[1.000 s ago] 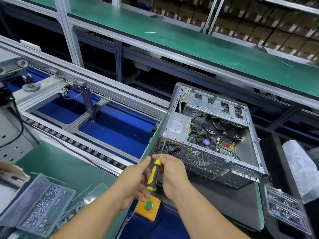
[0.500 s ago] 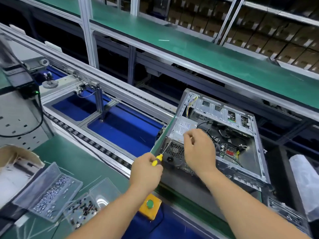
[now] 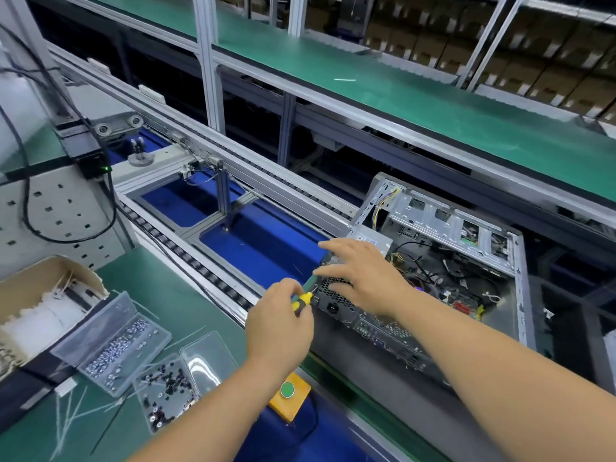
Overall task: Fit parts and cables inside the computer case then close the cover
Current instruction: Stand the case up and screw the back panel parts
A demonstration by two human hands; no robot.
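Observation:
An open grey computer case (image 3: 515, 288) lies on its side on the conveyor, its cover off. Cables (image 3: 430, 261), a motherboard and a power supply (image 3: 336, 296) show inside. My left hand (image 3: 280, 325) grips a yellow-and-black screwdriver (image 3: 301, 301) whose tip points at the rear corner of the case by the power supply grille. My right hand (image 3: 361, 276) rests with spread fingers on top of the power supply at the case's near left corner.
Clear plastic boxes of screws (image 3: 116, 348) and dark screws (image 3: 166, 391) sit on the green mat at lower left beside a cardboard box (image 3: 40, 295). A yellow box with a green button (image 3: 288, 393) hangs below the bench edge. Conveyor rails (image 3: 206, 271) run diagonally.
My right hand left the screwdriver and moved up onto the power supply, fingers now spread flat. My left hand kept the screwdriver and brought it to the case's rear corner.

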